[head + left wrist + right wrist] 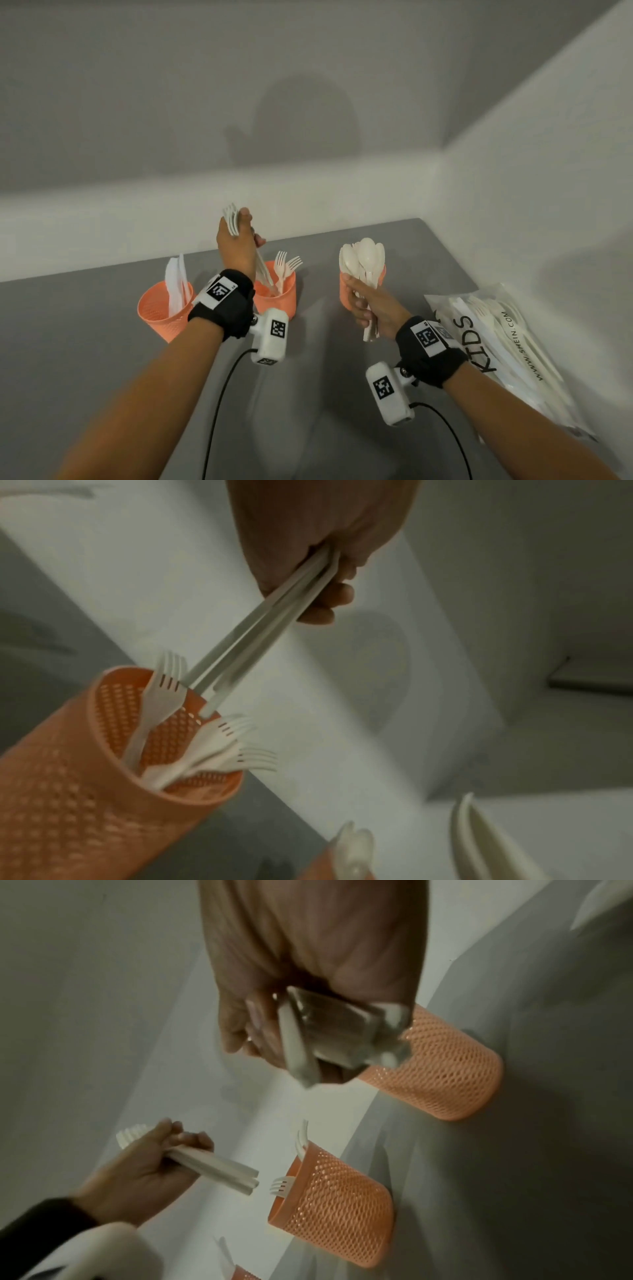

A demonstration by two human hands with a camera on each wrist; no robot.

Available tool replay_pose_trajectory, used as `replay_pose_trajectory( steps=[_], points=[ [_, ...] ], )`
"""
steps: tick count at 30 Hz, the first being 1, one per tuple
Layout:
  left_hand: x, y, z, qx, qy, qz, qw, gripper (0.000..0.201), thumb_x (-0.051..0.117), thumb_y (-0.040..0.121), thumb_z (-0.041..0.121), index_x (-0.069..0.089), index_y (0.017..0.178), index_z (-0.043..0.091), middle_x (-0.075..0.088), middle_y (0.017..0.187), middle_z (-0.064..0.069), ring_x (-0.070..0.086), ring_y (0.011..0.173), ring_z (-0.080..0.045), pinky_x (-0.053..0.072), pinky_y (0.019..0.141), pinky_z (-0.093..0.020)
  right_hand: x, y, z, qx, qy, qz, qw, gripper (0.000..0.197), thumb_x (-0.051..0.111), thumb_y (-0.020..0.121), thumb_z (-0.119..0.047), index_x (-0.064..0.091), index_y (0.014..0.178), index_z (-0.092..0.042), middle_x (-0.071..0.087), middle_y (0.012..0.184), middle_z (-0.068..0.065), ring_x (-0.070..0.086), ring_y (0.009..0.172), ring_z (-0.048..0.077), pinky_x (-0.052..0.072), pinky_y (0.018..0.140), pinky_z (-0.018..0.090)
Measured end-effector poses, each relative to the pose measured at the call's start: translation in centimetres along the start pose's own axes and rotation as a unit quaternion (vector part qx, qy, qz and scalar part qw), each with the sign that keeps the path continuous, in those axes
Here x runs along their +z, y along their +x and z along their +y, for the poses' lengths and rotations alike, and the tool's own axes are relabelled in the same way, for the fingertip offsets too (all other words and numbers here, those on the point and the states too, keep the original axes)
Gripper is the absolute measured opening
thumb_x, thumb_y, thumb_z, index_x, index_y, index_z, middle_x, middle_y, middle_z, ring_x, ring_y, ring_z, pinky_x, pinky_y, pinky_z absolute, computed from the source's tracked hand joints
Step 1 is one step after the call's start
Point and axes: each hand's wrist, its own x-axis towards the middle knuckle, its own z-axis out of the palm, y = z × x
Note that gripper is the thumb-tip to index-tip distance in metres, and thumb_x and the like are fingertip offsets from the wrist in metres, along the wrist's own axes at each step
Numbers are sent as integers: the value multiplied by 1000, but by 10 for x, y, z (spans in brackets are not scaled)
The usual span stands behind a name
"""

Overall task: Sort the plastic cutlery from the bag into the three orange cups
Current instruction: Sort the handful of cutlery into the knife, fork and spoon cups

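Observation:
Three orange mesh cups stand in a row on the grey table. The left cup holds white knives. The middle cup holds a few white forks. My left hand grips a bundle of forks, tines up; their handle ends reach the middle cup's rim. My right hand grips a bunch of white spoons by the handles, just in front of the right cup, which is mostly hidden in the head view.
The clear cutlery bag, printed KIDS and still holding white cutlery, lies at the table's right edge against the wall. A white ledge and wall run behind the cups. Black cables trail from both wrist cameras over the near table.

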Motion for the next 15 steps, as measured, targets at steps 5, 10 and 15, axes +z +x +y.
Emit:
replay_pose_trajectory(
  steps=[5, 10, 15],
  points=[
    [12, 1, -32, 37, 83, -36, 995, 18, 50, 95, 21, 49, 80, 13, 45, 61, -2, 48, 44, -3, 47, 52, -16, 2, 4, -6, 9, 18, -32, 999, 32, 57, 90, -32, 43, 66, -17, 32, 41, -8, 26, 30, 3, 25, 31, 15],
    [12, -9, -61, -2, 162, -56, 985, 5, 58, 88, 13, 53, 90, 12, 58, 75, -6, 58, 62, -14, 48, 68, -28, -1, 6, -2, 22, 50, -60, 997, 31, 49, 93, -32, 45, 67, -17, 33, 38, -9, 26, 28, 2, 21, 30, 14],
    [8, -17, -60, 103, 297, -72, 947, 21, 67, 83, 17, 62, 101, 6, 56, 107, -8, 51, 97, -14, 37, 86, -20, 1, 7, 1, 32, 38, -64, 997, 35, 51, 92, -29, 42, 60, -18, 29, 35, -9, 26, 29, 3, 27, 34, 16]
  ],
)
